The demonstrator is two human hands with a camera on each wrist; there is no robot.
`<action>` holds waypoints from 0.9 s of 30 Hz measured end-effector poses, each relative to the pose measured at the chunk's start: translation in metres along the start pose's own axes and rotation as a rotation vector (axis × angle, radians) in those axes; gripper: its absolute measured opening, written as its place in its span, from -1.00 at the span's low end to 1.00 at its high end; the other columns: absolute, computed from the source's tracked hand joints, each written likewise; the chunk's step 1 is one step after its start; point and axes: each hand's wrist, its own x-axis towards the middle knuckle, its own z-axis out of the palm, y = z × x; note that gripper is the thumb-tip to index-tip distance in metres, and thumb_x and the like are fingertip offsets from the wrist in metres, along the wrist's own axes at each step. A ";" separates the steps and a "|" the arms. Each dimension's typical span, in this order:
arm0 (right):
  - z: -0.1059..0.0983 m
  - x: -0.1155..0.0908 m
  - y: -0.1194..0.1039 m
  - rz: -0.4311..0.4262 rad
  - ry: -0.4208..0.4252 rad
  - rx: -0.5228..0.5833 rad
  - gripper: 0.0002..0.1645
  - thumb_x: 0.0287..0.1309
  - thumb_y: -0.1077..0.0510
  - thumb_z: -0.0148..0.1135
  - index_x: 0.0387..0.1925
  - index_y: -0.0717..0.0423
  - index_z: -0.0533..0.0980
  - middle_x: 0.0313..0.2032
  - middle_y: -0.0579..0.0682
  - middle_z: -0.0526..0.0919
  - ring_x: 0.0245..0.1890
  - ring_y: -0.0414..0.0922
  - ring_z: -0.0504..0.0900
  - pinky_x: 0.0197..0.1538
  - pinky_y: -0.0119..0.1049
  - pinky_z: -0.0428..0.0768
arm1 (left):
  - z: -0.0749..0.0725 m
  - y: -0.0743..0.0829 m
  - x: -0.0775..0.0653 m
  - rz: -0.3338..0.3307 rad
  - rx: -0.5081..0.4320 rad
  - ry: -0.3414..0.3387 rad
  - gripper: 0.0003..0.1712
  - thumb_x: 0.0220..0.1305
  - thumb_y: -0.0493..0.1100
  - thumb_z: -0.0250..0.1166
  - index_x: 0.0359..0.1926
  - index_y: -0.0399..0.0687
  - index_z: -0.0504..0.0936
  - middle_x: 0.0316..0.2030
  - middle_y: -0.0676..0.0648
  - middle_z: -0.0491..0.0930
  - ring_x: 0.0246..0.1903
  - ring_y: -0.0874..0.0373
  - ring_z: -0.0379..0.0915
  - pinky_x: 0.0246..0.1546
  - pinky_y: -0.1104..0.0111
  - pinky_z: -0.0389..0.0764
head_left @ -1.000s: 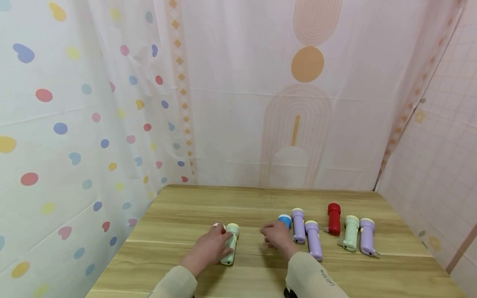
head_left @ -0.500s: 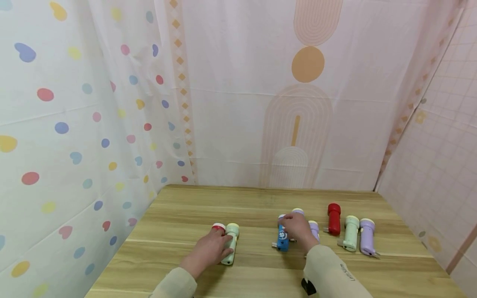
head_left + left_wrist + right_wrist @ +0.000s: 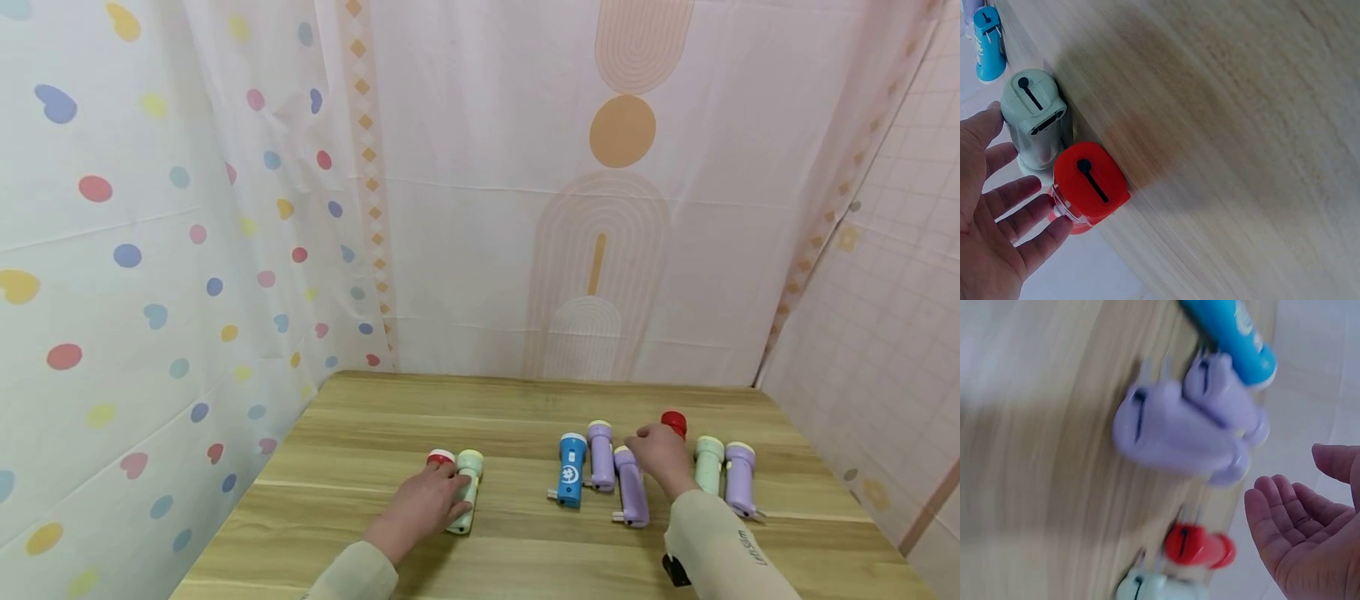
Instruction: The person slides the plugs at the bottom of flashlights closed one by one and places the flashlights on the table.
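My left hand [image 3: 422, 507] rests over two flashlights lying side by side at the left. One is red with a white rim [image 3: 441, 457], mostly hidden under the fingers; the other is a pale green flashlight [image 3: 470, 463]. In the left wrist view the spread fingers [image 3: 1025, 220] lie against the red flashlight [image 3: 1090, 178], the thumb by the pale green one [image 3: 1035, 94]. Above the table on the right, my right hand [image 3: 663, 457] hovers with nothing in it, between a purple flashlight [image 3: 632, 492] and an all-red flashlight [image 3: 674, 421], whose lower part it hides.
A blue flashlight [image 3: 571, 479] and a second purple flashlight [image 3: 601, 458] lie left of the right hand. Farther right are a pale green flashlight [image 3: 708, 462] and another purple one [image 3: 740, 475]. Several have metal prongs sticking out. Curtains surround the wooden table [image 3: 517, 550].
My right hand has moved rightward, from beside the blue flashlight, across the purple ones, to the all-red one. The blue flashlight is now uncovered. The left hand has barely moved.
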 end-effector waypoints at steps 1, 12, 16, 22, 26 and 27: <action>-0.002 0.000 0.004 -0.005 0.004 -0.013 -0.47 0.29 0.12 0.13 0.09 0.52 0.48 0.08 0.44 0.54 0.03 0.32 0.55 0.02 0.12 0.53 | 0.001 0.000 0.000 0.003 0.000 0.004 -0.55 0.25 0.10 0.37 0.04 -0.05 0.65 -0.08 -0.14 0.57 -0.11 -0.04 0.51 -0.31 0.13 0.63; -0.005 -0.001 0.028 -0.026 0.037 -0.089 -0.70 0.19 0.12 0.17 -0.33 0.33 0.62 -0.43 0.16 0.59 -0.41 0.02 0.52 -0.33 -0.10 0.50 | -0.005 0.002 -0.004 -0.078 -0.052 0.024 -0.59 0.20 0.10 0.40 -0.06 -0.06 0.67 -0.16 -0.19 0.53 -0.18 -0.08 0.48 -0.40 0.10 0.62; 0.000 -0.003 0.030 -0.023 0.022 -0.094 -0.70 0.19 0.10 0.15 -0.58 0.18 0.48 -0.60 0.02 0.41 -0.51 -0.02 0.42 -0.44 -0.20 0.37 | -0.006 0.003 -0.004 -0.099 -0.031 0.002 -0.65 0.20 0.13 0.40 -0.17 -0.01 0.66 -0.23 -0.16 0.50 -0.30 -0.05 0.44 -0.45 0.10 0.60; 0.006 -0.010 0.030 0.003 -0.021 -0.045 -0.64 0.23 0.09 0.11 -0.65 0.13 0.40 -0.64 -0.03 0.34 -0.58 -0.08 0.36 -0.48 -0.24 0.33 | -0.005 0.004 -0.005 -0.107 -0.031 -0.018 -0.55 0.21 0.13 0.38 -0.02 -0.06 0.68 -0.14 -0.20 0.56 -0.22 -0.10 0.48 -0.36 0.06 0.63; 0.009 -0.013 0.030 0.002 -0.034 -0.026 -0.61 0.22 0.11 0.15 -0.69 0.08 0.33 -0.67 -0.05 0.28 -0.62 -0.11 0.31 -0.51 -0.28 0.30 | -0.004 0.004 -0.006 -0.093 -0.025 -0.011 -0.53 0.23 0.12 0.37 0.01 -0.08 0.68 -0.14 -0.18 0.59 -0.17 -0.11 0.51 -0.31 0.08 0.64; 0.010 -0.014 0.029 0.000 -0.034 -0.029 -0.62 0.21 0.11 0.16 -0.69 0.08 0.34 -0.66 -0.05 0.29 -0.61 -0.11 0.31 -0.51 -0.27 0.30 | -0.004 0.005 -0.007 -0.091 -0.024 -0.009 -0.53 0.24 0.12 0.37 0.01 -0.09 0.68 -0.14 -0.18 0.60 -0.16 -0.11 0.51 -0.29 0.08 0.64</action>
